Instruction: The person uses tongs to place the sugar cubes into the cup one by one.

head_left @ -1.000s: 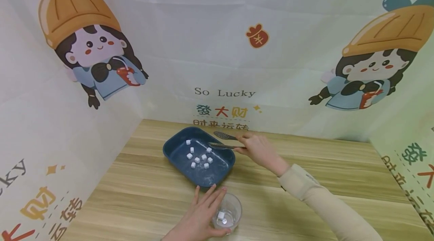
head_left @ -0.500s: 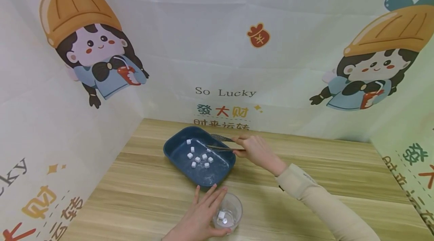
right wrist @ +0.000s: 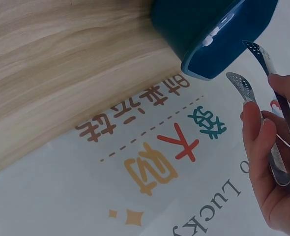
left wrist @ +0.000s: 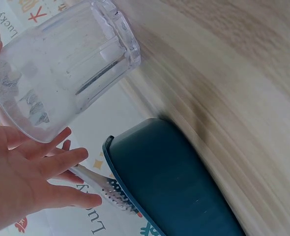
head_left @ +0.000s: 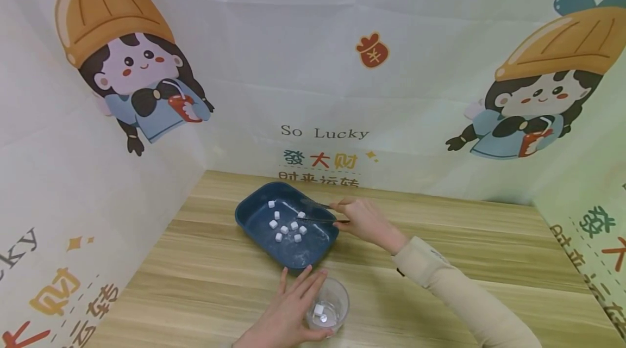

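Note:
My left hand (head_left: pixel 286 312) holds a clear glass (head_left: pixel 337 304) at the front, thumb on the near side and fingers spread on the other. Inside the glass are a white cube (head_left: pixel 319 310) and a smaller bright patch low down. My right hand (head_left: pixel 367 223) grips metal tongs (right wrist: pixel 242 84) with perforated tips. The two tips stand apart, over the right part of a dark blue tray (head_left: pixel 293 258). Several white cubes (head_left: pixel 273 224) lie spread on the tray floor. One tong arm overlaps the cube nearest it (head_left: pixel 301 214) in the head view.
The tray sits on a wood-grain table (head_left: pixel 186 261), just behind the left fingertips. A printed white cloth backdrop (head_left: pixel 313 76) rises along the back and both sides, close behind the tray's far end.
My right hand has moved slightly down and toward me, bringing the tong tips lower over the tray. The left hand, glass and cubes stay in place.

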A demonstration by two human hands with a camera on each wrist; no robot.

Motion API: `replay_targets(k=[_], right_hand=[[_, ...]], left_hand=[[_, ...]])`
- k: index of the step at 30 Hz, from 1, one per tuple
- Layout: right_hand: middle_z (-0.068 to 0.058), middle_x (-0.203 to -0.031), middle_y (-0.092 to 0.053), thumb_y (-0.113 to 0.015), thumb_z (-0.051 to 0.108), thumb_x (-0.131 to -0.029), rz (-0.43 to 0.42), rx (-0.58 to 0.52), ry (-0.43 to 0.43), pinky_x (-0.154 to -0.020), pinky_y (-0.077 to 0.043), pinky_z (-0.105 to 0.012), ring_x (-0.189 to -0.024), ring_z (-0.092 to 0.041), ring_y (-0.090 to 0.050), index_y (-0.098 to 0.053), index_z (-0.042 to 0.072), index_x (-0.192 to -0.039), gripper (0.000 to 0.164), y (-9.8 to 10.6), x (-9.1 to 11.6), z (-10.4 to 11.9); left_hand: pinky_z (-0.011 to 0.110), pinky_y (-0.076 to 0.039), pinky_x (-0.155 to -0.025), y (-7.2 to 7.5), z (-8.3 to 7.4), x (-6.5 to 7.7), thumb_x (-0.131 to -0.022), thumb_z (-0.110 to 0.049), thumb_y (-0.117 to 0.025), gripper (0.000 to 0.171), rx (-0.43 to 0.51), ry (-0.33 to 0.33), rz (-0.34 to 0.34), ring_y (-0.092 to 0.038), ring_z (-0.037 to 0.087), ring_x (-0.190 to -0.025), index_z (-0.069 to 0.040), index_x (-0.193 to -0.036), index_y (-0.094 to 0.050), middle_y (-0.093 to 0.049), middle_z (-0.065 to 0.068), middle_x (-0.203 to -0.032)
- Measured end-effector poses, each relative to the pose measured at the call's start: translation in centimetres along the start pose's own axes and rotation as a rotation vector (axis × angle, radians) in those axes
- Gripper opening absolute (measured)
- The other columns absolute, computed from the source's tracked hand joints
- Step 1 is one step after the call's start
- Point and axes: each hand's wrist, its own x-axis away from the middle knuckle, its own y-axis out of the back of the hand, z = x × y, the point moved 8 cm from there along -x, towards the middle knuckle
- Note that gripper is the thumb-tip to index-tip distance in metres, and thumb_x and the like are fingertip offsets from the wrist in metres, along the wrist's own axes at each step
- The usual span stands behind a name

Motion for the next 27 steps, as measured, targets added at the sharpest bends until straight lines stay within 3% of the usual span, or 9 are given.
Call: replay_targets(k=[9, 21, 27], right_hand=[[-0.004, -0.088, -0.070, -0.069, 0.026, -0.076, 0.019, 0.028, 0.004, -0.047, -0.043, -0.017, -0.059, -0.008, -0.060, -0.066, 0.008, -0.104, 0.034, -1.0, -0.2, 0.2], [-0.004, -0.082, -0.071, -0.070, 0.029, -0.074, 0.053, 0.054, -0.014, -0.035, -0.027, -0.015, -0.043, -0.004, -0.048, -0.069, 0.007, -0.099, 0.033, -2.3, -0.3, 0.2], [-0.003, -0.073, -0.069, -0.070, 0.028, -0.074, 0.066, 0.075, -0.001, -0.036, -0.031, -0.016, -0.044, -0.007, -0.050, -0.070, 0.006, -0.094, 0.030, -2.9, -0.3, 0.5]], left_hand=[[0.066, -0.023, -0.097, 0.1, 0.1, 0.0, -0.070, -0.064, -0.058, 0.092, -0.010, -0.015, -0.026, -0.034, 0.029, -0.130, -0.010, -0.138, -0.030, -0.041, 0.006, -0.139], [0.065, -0.023, -0.098, 0.2, 0.1, -0.1, -0.069, -0.063, -0.060, 0.093, -0.013, -0.006, -0.012, -0.034, 0.029, -0.130, -0.009, -0.139, -0.029, -0.040, 0.004, -0.140], [0.067, -0.023, -0.096, 0.1, 0.1, 0.0, -0.071, -0.065, -0.056, 0.093, 0.005, -0.010, 0.000, -0.035, 0.030, -0.129, -0.009, -0.139, -0.028, -0.041, 0.006, -0.138]])
